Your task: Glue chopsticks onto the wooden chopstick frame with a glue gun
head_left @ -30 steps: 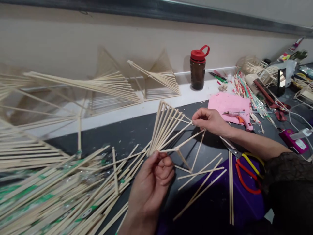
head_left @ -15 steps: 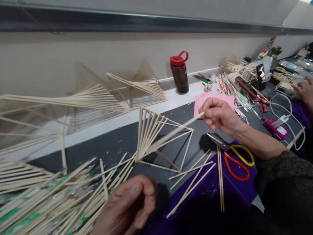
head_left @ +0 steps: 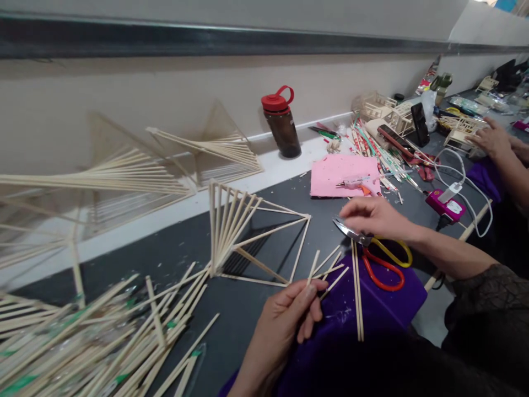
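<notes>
Wooden sticks make up our frame point(head_left: 260, 237), which stands on the worktop point(head_left: 243, 306) between the loose pile and the scissors. Its outline is joined, and a fan point(head_left: 231, 223) of close-set sticks runs from the top edge down to the far-left corner. That part looks well advanced; the rest is bare outline, with open gaps between the edge sticks. How many pieces are left to add, we cannot tell.

Our left hand point(head_left: 285, 311) is at the frame's near corner, though we cannot tell whether they touch. Its fingers pinch one short stick point(head_left: 314, 263), tilted upward and not joined to anything. Our right hand point(head_left: 378, 219) is bent over the blades of the scissors point(head_left: 366, 240); its fingers lie close together, and we cannot tell whether they hold anything.

Two cut sticks point(head_left: 357, 300) lie side by side under the scissors, with more short ones near our left hand, all unattached. Leftward, the pile point(head_left: 124, 331) offers plenty of unused stock. Beyond, the glue gun point(head_left: 359, 183) rests on a pink pad point(head_left: 324, 173), and twisted frames point(head_left: 136, 179) with dense rows of sticks stand by the wall point(head_left: 182, 88).
</notes>
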